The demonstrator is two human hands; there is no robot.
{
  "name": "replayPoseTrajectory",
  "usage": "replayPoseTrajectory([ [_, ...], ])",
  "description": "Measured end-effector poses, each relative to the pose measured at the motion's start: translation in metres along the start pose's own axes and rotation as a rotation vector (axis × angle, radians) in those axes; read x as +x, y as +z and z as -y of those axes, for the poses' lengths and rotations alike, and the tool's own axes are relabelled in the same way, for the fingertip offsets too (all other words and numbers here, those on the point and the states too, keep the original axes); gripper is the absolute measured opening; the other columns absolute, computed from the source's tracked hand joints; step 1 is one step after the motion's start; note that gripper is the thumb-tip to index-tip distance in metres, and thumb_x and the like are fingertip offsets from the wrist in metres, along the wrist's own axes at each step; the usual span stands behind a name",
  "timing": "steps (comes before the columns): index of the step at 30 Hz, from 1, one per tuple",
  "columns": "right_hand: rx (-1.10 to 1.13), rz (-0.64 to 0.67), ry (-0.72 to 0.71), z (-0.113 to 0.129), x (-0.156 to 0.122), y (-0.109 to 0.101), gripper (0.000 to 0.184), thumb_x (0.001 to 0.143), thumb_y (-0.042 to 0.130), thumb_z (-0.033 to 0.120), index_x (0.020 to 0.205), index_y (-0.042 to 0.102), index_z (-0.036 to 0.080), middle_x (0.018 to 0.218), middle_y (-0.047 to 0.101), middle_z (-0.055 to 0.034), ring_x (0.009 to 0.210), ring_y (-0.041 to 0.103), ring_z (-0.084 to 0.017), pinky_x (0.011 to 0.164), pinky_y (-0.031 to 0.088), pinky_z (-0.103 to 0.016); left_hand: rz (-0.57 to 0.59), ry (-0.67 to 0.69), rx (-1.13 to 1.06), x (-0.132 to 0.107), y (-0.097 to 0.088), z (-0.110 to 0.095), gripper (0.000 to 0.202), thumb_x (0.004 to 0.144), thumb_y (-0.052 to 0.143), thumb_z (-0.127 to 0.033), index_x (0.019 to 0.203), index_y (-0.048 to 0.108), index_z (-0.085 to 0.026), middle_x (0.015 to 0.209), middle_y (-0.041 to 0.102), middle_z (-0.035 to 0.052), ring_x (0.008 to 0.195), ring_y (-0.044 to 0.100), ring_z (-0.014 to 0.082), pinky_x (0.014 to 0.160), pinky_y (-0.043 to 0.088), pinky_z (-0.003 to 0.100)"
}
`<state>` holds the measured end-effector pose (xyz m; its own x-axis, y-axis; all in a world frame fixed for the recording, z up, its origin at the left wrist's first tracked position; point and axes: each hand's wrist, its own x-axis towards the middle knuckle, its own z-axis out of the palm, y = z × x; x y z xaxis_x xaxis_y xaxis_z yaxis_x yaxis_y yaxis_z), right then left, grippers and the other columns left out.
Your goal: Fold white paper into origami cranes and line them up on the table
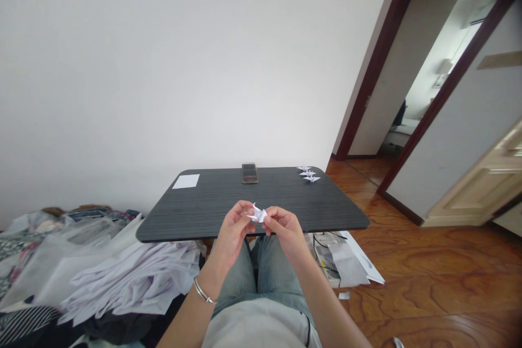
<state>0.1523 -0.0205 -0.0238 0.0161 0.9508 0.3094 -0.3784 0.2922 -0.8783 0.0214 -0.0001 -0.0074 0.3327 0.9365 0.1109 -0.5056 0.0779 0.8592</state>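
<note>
Between my two hands, just above the front edge of the dark table (220, 193), is a small white paper crane (258, 214) with pointed folds sticking up and out. My left hand (237, 223) pinches it from the left with thumb and fingers. From the right, my right hand (282, 224) grips its other side, thumb laid along the fold. The fingertips hide part of the paper. Three finished-looking paper cranes (309, 174) stand in a row at the table's back right corner. A flat white sheet of paper (186, 181) lies at the back left.
A phone (250, 173) lies at the table's back middle, by the white wall (196, 65). Piled clothes and white cloth (134, 277) are on the left. Papers and cables (346, 258) sit below the table's right side, above the wooden floor (440, 272). A doorway stands at right.
</note>
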Motion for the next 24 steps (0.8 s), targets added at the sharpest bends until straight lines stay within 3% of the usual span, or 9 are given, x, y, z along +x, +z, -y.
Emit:
replayPoseTrajectory([
  [8, -0.068, 0.024, 0.004, 0.0004, -0.0007, -0.0027, 0.022, 0.071, 0.069, 0.039, 0.065, 0.064, 0.018, 0.063, 0.055, -0.0001, 0.057, 0.047, -0.011, 0.047, 0.039, -0.019, -0.063, 0.220, 0.317, -0.0052, 0.0022, -0.0070, 0.015, 0.068, 0.070, -0.026, 0.076, 0.061, -0.016, 0.069, 0.058, -0.0015, 0.059, 0.049, 0.0086, 0.052, 0.039, 0.018],
  [13, -0.002, 0.040, 0.036, 0.0011, 0.0001, -0.0031, 0.021, 0.068, 0.072, 0.039, 0.068, 0.064, 0.019, 0.074, 0.061, -0.0027, 0.062, 0.050, -0.012, 0.049, 0.042, -0.019, -0.030, 0.182, 0.352, -0.0049, 0.0026, -0.0085, 0.017, 0.069, 0.068, -0.029, 0.077, 0.063, -0.015, 0.066, 0.058, -0.0002, 0.058, 0.048, 0.0098, 0.053, 0.038, 0.020],
  [24, 0.163, 0.054, 0.090, 0.0011, 0.0008, -0.0009, 0.020, 0.062, 0.077, 0.032, 0.065, 0.062, 0.019, 0.071, 0.059, 0.0001, 0.056, 0.048, -0.009, 0.047, 0.039, -0.019, 0.069, 0.053, 0.236, -0.0039, -0.0006, -0.0061, 0.017, 0.069, 0.069, -0.029, 0.072, 0.061, -0.013, 0.062, 0.057, -0.0011, 0.054, 0.045, 0.0073, 0.051, 0.035, 0.019],
])
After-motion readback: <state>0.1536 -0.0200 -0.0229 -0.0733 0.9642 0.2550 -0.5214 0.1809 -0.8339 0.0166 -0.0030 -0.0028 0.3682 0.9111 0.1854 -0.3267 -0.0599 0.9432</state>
